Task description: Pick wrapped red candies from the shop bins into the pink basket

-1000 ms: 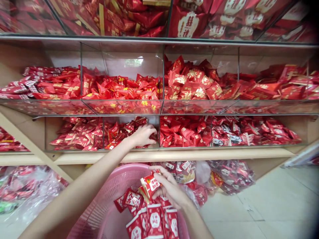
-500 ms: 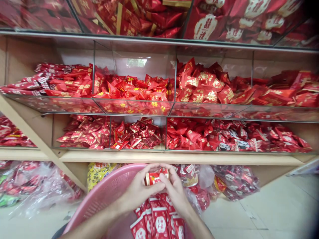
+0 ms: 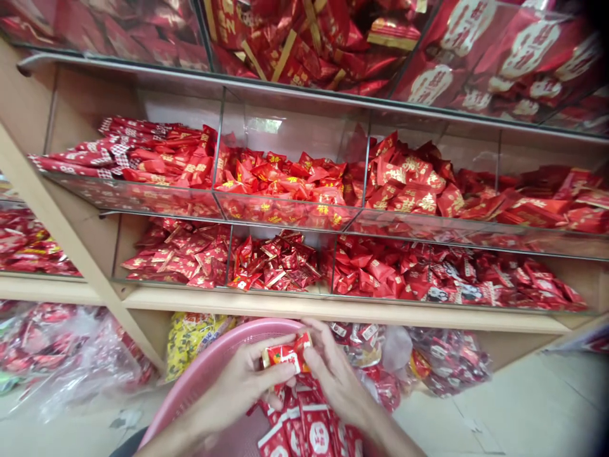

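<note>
Over a pink plastic basket [image 3: 209, 353], my two hands meet around small red packets with gold ends. My left hand [image 3: 252, 373] has its thumb and fingers closed on a red wrapped candy packet [image 3: 281, 357] with white lettering. The fingers of my right hand [image 3: 328, 358] pinch the right side, where a red piece [image 3: 302, 343] stands tilted up; whether this is a second packet I cannot tell. Below my hands, several flat red packets [image 3: 318, 431] with white oval labels lie in the basket.
Glass-fronted shelves ahead hold heaps of red wrapped sweets [image 3: 285, 181]. A wooden shelf edge [image 3: 333, 310] runs just beyond the basket. On the floor lie a yellow bag [image 3: 190, 339], clear plastic bags [image 3: 71, 362] at left and bagged red packets [image 3: 451, 362] at right.
The view has tilted and shifted. Both hands still hold the red packet, and its right side now stands tilted up between the right fingers.
</note>
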`<action>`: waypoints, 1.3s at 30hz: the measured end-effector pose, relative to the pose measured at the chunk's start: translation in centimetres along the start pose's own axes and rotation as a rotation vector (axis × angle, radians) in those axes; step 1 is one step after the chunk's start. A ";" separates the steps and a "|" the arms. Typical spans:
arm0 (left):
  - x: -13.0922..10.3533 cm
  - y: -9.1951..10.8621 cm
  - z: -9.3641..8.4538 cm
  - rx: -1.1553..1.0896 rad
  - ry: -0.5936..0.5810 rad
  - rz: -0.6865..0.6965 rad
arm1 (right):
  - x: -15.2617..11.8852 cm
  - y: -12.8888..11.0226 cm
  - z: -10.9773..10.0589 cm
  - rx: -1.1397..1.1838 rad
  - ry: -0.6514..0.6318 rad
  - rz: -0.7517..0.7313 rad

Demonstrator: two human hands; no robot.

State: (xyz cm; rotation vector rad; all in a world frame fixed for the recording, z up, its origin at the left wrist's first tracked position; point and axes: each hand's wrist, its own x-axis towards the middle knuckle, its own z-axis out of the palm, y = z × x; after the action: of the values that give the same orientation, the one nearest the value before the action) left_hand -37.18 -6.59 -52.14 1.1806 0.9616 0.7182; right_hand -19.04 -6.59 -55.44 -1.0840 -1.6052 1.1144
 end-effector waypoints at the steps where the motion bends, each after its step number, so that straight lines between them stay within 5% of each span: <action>1: -0.1 0.1 -0.3 0.009 0.017 0.005 | 0.9 -0.8 -0.6 -0.077 0.042 -0.066; 3: -0.4 0.1 -0.9 0.025 0.035 -0.001 | 3.4 -2.6 -1.9 -0.271 0.113 -0.183; 6: -0.6 -0.4 -1.6 0.033 0.038 -0.020 | 8.0 -5.1 -3.5 -0.909 0.091 -0.333; 9: -0.7 -0.9 -1.9 0.027 0.035 -0.028 | 12.0 -6.1 -3.8 -1.495 -0.007 -0.257; 11: -0.7 -1.1 -2.0 0.011 0.030 -0.016 | 13.7 -5.9 -3.3 -1.653 -0.070 -0.137; 15: -0.9 -1.3 -2.2 0.010 0.029 -0.002 | 15.4 -5.5 -2.7 -1.645 -0.144 -0.043; 24: -1.0 -0.9 -1.8 0.017 0.020 0.005 | 18.3 -7.6 -4.9 -1.472 -0.261 0.020; 39: -1.1 -1.0 -1.6 0.097 0.034 -0.028 | 19.8 -7.2 -4.5 -1.270 -0.049 0.094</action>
State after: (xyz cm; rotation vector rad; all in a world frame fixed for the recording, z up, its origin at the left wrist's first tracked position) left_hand -39.14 -7.11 -52.99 1.2401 1.0492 0.6772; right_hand -20.69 11.68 -44.07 -1.9033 -2.3487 0.0197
